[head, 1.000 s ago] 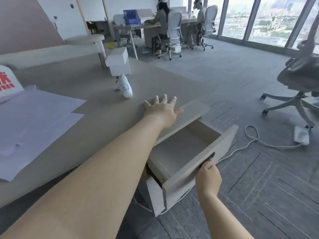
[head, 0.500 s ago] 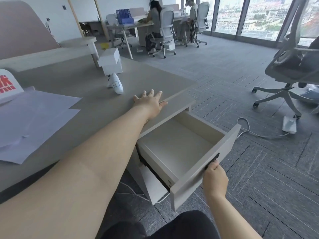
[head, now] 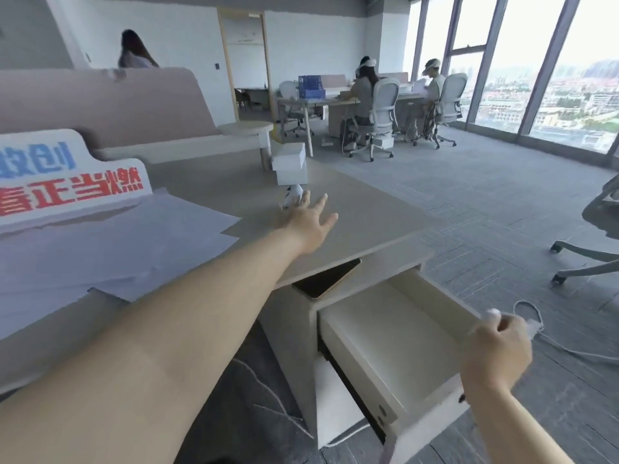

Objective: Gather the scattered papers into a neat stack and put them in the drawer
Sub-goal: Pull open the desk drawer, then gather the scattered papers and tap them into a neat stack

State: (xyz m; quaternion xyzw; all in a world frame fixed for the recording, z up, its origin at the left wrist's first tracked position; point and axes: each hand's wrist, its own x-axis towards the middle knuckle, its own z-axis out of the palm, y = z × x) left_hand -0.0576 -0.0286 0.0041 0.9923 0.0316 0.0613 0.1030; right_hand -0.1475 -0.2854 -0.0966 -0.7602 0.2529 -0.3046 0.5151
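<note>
Several white papers [head: 100, 249] lie spread and overlapping on the left of the grey table [head: 361, 216]. Under the table's right corner the drawer [head: 395, 339] stands pulled far out, pale inside and empty. My left hand [head: 310, 221] stretches over the tabletop near its right edge, fingers apart, holding nothing. My right hand [head: 499, 349] hovers over the drawer's front right corner, blurred, fingers curled in with nothing seen in them. The dark handle slot shows just beside my wrist.
A white sign with red and blue characters [head: 67, 175] stands behind the papers. White boxes [head: 289, 164] and a small white device [head: 294, 195] sit at the table's far end. A dark flat slab [head: 328, 277] lies atop the cabinet. Office chair [head: 596, 229] and floor cable [head: 536, 316] at right.
The drawer has come further out. My right hand has left the handle and risen above the drawer front. My left hand has lifted off the table edge, and the view has tilted up.
</note>
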